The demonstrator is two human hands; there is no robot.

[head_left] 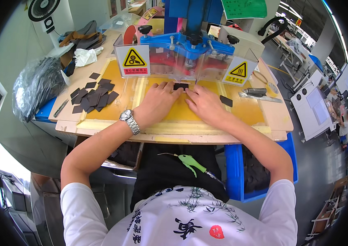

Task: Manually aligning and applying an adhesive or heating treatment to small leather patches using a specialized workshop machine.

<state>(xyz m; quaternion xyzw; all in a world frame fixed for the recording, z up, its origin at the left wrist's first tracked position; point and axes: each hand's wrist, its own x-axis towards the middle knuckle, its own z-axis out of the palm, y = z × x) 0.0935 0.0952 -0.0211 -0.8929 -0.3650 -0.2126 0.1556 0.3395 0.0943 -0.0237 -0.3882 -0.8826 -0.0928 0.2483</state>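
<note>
A small black rectangular piece [181,86] lies on the yellow work surface [177,112], just in front of the press. My left hand [158,103] has its thumb on the piece's lower edge and its index finger at the left end. From the other side, my right hand [207,106] reaches with its fingertips to the right end; whether they grip it is hard to make out. Above both hands stands the blue press [189,43] behind a clear guard with warning signs. One more dark piece [226,101] lies right of my right hand.
A loose pile of dark pieces [95,97] spreads at the left, beside a craft knife [60,108]. At the right lie a utility knife [254,91], a steel ruler [261,97] and a tape roll [272,88]. A green air gun [189,161] rests on my lap, near a blue bin [234,172].
</note>
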